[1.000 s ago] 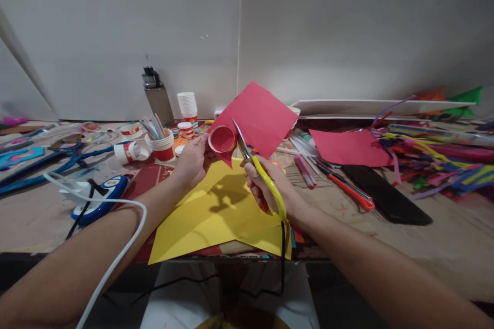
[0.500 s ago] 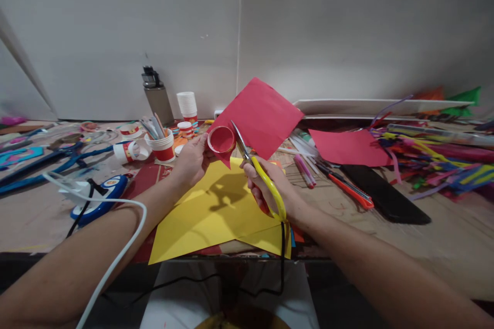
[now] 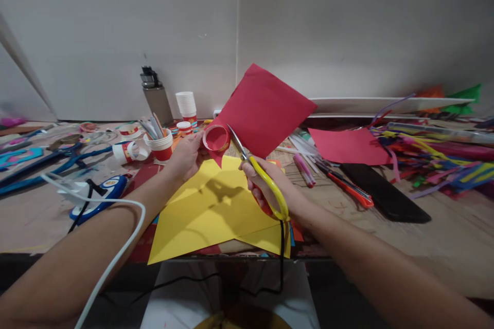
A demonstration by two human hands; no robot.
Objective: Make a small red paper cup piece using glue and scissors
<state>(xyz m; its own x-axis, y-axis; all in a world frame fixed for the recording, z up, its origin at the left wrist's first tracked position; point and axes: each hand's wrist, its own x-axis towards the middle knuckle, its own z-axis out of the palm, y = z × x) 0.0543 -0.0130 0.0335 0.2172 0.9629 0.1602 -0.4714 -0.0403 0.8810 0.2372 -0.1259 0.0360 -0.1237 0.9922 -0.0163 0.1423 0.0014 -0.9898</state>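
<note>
My left hand (image 3: pixel 189 155) is closed on a small round paper cup (image 3: pixel 216 138), pinched together with a sheet of red paper (image 3: pixel 266 105). Through the cup's white-rimmed mouth, red shows, and a pointed bit of the sheet hangs below it. My right hand (image 3: pixel 266 177) grips yellow-handled scissors (image 3: pixel 266 180). Their blades point up and left, with the tips beside the cup's right edge, against the red paper. Whether the blades are parted is hard to make out. Beneath both hands lies yellow paper (image 3: pixel 208 216), with their shadow on it.
To the left stand a cup of pencils (image 3: pixel 160 146), stacked paper cups (image 3: pixel 186 104), a bottle (image 3: pixel 157 97) and a blue-and-white device (image 3: pixel 102 198). A box cutter (image 3: pixel 351 190), a black slab (image 3: pixel 386 195), pink markers (image 3: pixel 304 169) and another red sheet (image 3: pixel 347 145) lie right. A white cable (image 3: pixel 127 247) crosses my left forearm.
The cup has shifted slightly left, and the red sheet has swung, its right corner reaching farther right and its top higher. The scissors' tips have moved a little left and down.
</note>
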